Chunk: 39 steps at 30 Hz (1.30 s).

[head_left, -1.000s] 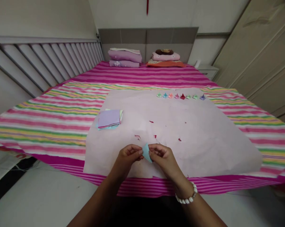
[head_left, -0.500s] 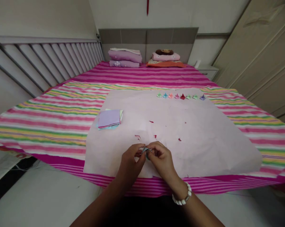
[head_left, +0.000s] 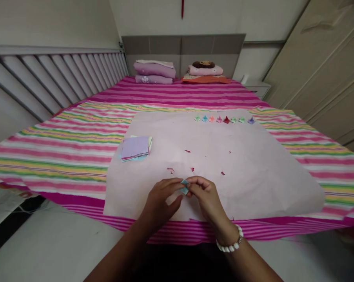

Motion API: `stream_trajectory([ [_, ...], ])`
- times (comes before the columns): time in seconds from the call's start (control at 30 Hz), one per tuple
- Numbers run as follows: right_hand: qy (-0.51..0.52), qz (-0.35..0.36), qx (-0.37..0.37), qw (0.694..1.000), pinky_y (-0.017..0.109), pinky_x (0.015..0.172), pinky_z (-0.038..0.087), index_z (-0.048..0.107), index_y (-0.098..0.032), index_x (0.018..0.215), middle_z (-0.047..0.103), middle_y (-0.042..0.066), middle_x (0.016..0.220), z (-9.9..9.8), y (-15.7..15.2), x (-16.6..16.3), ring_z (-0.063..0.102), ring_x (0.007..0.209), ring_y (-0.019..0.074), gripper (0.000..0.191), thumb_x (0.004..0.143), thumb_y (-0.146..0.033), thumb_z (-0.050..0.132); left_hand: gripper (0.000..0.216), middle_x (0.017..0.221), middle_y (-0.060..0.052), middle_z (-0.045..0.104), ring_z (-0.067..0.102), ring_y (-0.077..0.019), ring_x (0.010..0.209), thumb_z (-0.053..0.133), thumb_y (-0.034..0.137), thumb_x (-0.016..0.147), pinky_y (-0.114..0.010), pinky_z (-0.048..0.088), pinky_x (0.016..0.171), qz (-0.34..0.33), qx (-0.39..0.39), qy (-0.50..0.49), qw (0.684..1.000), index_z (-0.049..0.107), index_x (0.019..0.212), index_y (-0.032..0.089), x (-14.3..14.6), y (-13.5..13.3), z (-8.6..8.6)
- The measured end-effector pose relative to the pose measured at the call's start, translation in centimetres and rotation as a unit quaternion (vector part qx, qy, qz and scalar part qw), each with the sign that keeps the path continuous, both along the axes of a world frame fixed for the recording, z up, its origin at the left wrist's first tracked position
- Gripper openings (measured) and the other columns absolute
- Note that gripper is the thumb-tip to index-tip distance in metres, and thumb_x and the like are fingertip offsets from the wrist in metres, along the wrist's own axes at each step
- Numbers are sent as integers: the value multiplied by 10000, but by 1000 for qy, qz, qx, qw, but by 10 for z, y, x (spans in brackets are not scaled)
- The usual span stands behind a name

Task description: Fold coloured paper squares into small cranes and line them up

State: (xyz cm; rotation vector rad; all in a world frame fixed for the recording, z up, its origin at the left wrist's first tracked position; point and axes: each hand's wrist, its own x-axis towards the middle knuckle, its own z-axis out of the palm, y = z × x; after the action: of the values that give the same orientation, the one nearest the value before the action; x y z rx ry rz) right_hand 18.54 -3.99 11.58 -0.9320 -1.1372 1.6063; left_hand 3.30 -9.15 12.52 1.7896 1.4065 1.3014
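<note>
Between my hands is a small folded light-blue paper [head_left: 184, 190], held just above a large pale sheet [head_left: 253, 176]. My right hand [head_left: 206, 199], with a white bead bracelet at the wrist, pinches it between thumb and fingers. My left hand [head_left: 160, 199] has its fingers stretched out, their tips touching the paper's left side, while its thumb stands apart below. A stack of square coloured papers [head_left: 135, 147], lilac on top, lies to the left. Along the far right of the sheet runs a row of small folded paper pieces, among them a dark red one [head_left: 226, 120].
Dark red scraps [head_left: 192, 169] are scattered on the sheet beyond my hands. Beneath it is a striped bed cover [head_left: 62, 145]. Folded purple bedding [head_left: 155, 70] and a pink pile [head_left: 205, 70] sit by the headboard. White rails [head_left: 62, 78] line the left side.
My left thumb has come away from the paper and its fingers have straightened. The paper has turned, showing a flat light-blue face, and stays pinched in my right hand.
</note>
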Motion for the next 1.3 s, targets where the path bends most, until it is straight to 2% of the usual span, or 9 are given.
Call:
stream_trajectory([
  [0.17,1,52,18,998,253,552,431,750,-175,814,635,-2,564,5,-2,2,545,541,120,157,748,-315,718,94,877,-49,756,660,-237,876,716,215,742,-360,472,846,76,-17,-63,995,764,810,259,2,2,6],
  [0.37,-3,70,31,997,241,514,447,733,-195,801,610,-32,540,7,-4,1,546,510,111,195,653,-293,811,31,752,-24,731,639,-184,746,708,215,734,-290,471,735,102,-99,-132,981,729,754,205,5,1,13],
  [0.5,20,52,19,998,246,518,477,708,-203,875,623,-38,596,5,-4,-2,576,520,112,269,641,-279,817,362,738,-7,722,660,-169,701,754,234,690,-278,496,685,90,-146,-246,954,657,1035,190,6,3,9],
  [0.57,34,50,14,998,243,522,484,694,-205,914,627,-41,624,5,-4,-2,586,526,109,318,631,-271,824,434,734,-8,723,673,-175,705,770,257,671,-291,512,691,61,-175,-295,937,638,1077,179,6,5,9],
  [0.73,32,66,1,997,238,521,482,686,-192,859,648,-35,612,4,-6,-3,587,514,103,305,607,-264,842,161,681,-28,711,650,-172,668,742,306,698,-290,510,669,28,-199,-288,936,699,725,153,9,4,15],
  [0.97,11,49,-1,999,240,502,457,693,-180,731,632,-27,534,3,-9,-5,583,494,115,200,642,-304,823,234,574,0,639,594,-145,608,701,327,747,-264,460,626,16,-183,-318,930,630,598,161,9,4,13],
  [1.1,19,24,8,999,238,495,451,691,-197,766,616,-43,532,5,-9,-5,574,478,113,205,638,-288,823,171,644,9,639,594,-134,620,726,317,714,-256,460,608,37,-204,-328,922,666,749,160,9,5,9],
  [1.2,19,9,15,1000,234,507,445,685,-198,752,623,-38,534,4,-8,-4,572,484,109,163,667,-273,802,370,835,5,662,638,-137,699,791,234,634,-257,490,650,62,-189,-332,922,615,958,196,7,4,6],
  [1.3,24,18,11,999,230,513,441,682,-193,741,629,-35,525,2,-7,-2,580,489,109,151,672,-258,799,271,837,-6,682,662,-145,724,753,230,701,-261,499,678,13,-190,-323,927,567,895,201,3,1,4],
])
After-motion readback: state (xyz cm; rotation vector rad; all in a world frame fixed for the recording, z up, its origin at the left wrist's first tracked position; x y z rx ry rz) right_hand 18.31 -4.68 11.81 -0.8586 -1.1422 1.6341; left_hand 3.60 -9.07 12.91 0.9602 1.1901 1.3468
